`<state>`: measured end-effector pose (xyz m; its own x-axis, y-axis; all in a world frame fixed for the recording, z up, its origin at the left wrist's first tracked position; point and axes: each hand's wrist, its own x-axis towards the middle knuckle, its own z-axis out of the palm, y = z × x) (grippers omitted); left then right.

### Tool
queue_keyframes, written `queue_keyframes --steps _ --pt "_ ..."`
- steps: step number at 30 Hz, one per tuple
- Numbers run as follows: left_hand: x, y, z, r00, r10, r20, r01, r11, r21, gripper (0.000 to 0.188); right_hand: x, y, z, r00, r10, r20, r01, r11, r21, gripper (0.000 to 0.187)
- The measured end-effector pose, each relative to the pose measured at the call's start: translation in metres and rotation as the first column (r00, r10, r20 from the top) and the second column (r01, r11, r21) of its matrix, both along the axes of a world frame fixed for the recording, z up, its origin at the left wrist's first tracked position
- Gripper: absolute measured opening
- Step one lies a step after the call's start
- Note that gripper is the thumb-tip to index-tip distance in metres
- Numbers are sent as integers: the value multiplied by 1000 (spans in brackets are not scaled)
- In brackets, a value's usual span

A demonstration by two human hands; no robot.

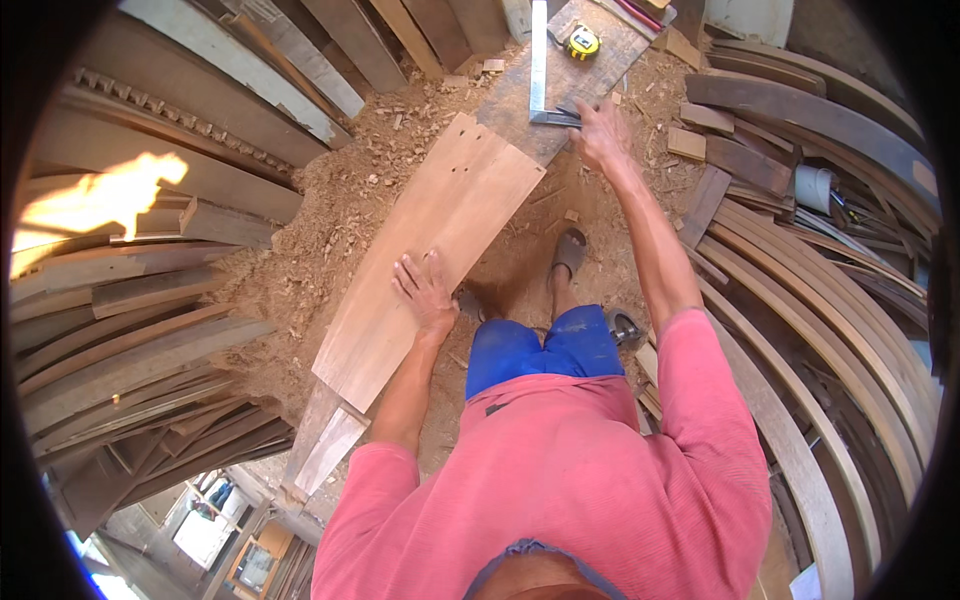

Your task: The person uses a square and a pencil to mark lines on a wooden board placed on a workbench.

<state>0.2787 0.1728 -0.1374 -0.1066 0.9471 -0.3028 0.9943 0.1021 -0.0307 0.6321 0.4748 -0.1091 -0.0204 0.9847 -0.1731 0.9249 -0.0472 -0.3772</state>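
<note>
Head — hands (pixel 428 292) on board (pixel 432 212) and square (pixel 538 95)

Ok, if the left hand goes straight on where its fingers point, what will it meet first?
The left hand would first slide over more of the wooden board it touches, then pass toward wood shavings beyond, probably lower; depth is unclear.

"How is the left hand (pixel 427 292) held?"

"It is laid flat, palm down, with the fingers (pixel 409 270) spread apart."

"And is the left wrist (pixel 437 326) bent?"

"Just a bit, so the hand is tipped to the left. The left forearm (pixel 408 390) is pointed forward."

"What about the right hand (pixel 602 138)?"

"It is held farther ahead, with its fingers curled. How tightly they are closed can't be told."

"Is the right forearm (pixel 652 240) stretched out too?"

"Yes, and it is slanted inward."
</note>
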Motion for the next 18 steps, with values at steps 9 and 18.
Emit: queue_keyframes --steps 9,18 --pt "-3 1 8 1000 11 -5 -11 998 -68 133 -5 23 -55 978 208 -17 -206 974 92 36" --pt "-1 5 12 999 27 -22 -29 992 -120 133 -1 46 -47 876 470 113 -480 873 86 29"
